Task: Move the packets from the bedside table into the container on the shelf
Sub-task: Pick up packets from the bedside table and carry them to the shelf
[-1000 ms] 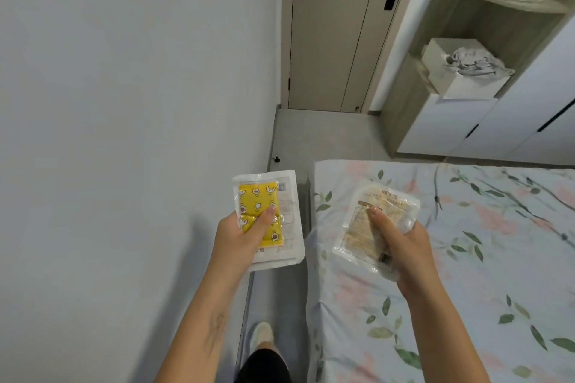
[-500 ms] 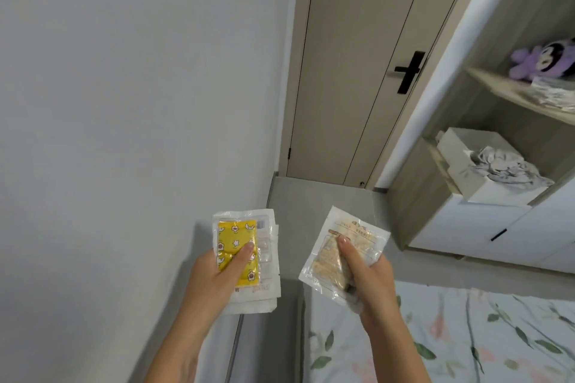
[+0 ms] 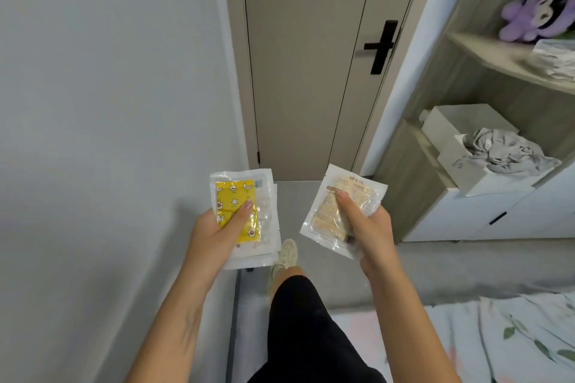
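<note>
Single head-worn wide-angle view, looking forward and steeply down from the person's own height. Both forearms enter from the bottom edge, near the lens; the door (image 3: 311,56) and shelf unit (image 3: 485,53) lie farther ahead.

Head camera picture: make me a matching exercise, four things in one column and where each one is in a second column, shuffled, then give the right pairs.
Things:
1. yellow packet
2. beige packet
3. purple plush toy
4. grey crumpled cloth

Places:
A. on the upper shelf
B. in the right hand
C. in the white container on the lower shelf
D. on top of a stack in the left hand

Pairs: 1-D, 2-B, 3-A, 4-C
</note>
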